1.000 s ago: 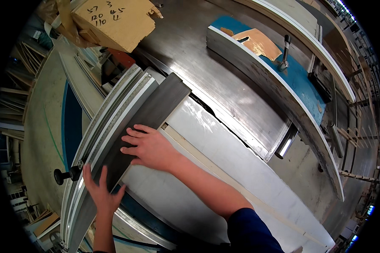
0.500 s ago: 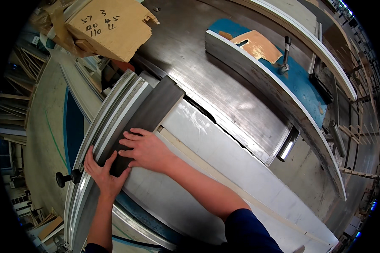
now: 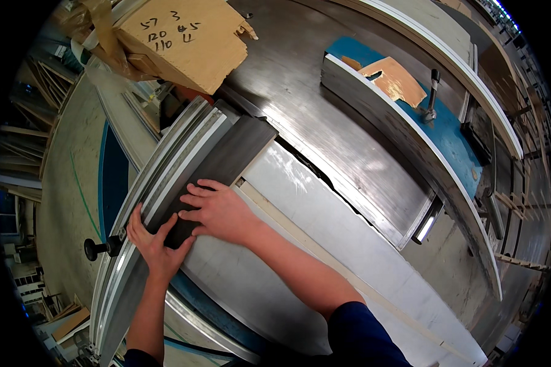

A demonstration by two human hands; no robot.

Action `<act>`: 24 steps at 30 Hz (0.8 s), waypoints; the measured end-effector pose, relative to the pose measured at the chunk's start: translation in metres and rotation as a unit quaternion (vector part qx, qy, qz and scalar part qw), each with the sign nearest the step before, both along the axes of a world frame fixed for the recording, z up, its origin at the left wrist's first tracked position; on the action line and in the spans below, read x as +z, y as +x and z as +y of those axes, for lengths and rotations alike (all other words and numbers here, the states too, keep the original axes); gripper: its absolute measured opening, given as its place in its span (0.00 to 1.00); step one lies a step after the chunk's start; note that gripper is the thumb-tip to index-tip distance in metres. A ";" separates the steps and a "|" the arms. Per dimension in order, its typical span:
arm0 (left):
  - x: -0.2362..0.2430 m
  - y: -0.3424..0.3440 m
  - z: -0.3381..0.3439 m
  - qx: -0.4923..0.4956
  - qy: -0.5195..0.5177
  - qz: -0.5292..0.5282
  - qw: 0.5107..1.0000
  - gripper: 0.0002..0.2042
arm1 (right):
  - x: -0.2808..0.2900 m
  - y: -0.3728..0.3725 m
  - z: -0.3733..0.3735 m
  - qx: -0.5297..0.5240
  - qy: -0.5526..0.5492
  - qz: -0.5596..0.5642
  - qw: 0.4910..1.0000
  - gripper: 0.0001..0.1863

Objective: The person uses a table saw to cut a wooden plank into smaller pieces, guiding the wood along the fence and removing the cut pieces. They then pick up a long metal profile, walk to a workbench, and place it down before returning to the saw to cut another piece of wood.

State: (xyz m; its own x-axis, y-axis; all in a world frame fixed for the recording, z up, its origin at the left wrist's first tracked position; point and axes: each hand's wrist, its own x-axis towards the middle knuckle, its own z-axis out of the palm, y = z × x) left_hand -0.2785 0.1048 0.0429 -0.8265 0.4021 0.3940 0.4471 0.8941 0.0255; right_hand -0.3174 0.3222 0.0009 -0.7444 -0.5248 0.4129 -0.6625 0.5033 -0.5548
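A dark grey flat board (image 3: 226, 159) lies on a steel saw table (image 3: 324, 244), its long side against a pale metal guide rail (image 3: 165, 165). My right hand (image 3: 217, 211) presses flat on the near part of the board, fingers spread. My left hand (image 3: 153, 241) cups the board's near end from behind, thumb and fingers around its edge. The board's far end reaches toward a dark slot (image 3: 306, 165) in the table.
A block of chipboard (image 3: 183, 37) with handwriting sits at the far left. A black knob (image 3: 95, 249) sticks out beside the rail. A long metal fence (image 3: 410, 159) with a blue top, a clamp lever (image 3: 431, 98) and a brown offcut (image 3: 398, 79) runs at the right.
The board has slid away from me along the rail toward the slot. Both hands moved forward with it, the left hand closing up behind its near end.
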 end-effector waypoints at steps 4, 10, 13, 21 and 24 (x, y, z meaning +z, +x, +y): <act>0.001 -0.009 -0.004 0.007 0.002 0.002 1.000 0.27 | 0.002 -0.009 -0.005 -0.003 -0.007 0.002 1.000 0.25; 0.001 -0.022 -0.010 0.011 -0.001 0.004 1.000 0.27 | -0.006 -0.021 -0.016 -0.018 -0.041 0.024 0.999 0.22; 0.002 -0.026 -0.013 0.011 0.001 0.005 1.000 0.27 | -0.007 -0.027 -0.019 -0.018 -0.041 0.023 0.999 0.22; 0.001 -0.038 -0.019 0.014 0.003 0.004 1.000 0.27 | -0.002 -0.038 -0.023 -0.016 -0.019 0.017 1.000 0.22; 0.000 -0.041 -0.022 0.014 0.004 0.007 1.000 0.27 | 0.001 -0.041 -0.023 -0.009 -0.009 0.016 1.000 0.25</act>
State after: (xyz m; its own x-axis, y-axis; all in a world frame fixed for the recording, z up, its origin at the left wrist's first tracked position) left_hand -0.3197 0.0832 0.0425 -0.8312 0.3764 0.4091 0.4227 0.9059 0.0253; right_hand -0.3586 0.2990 0.0017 -0.7397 -0.5044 0.4454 -0.6712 0.5052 -0.5425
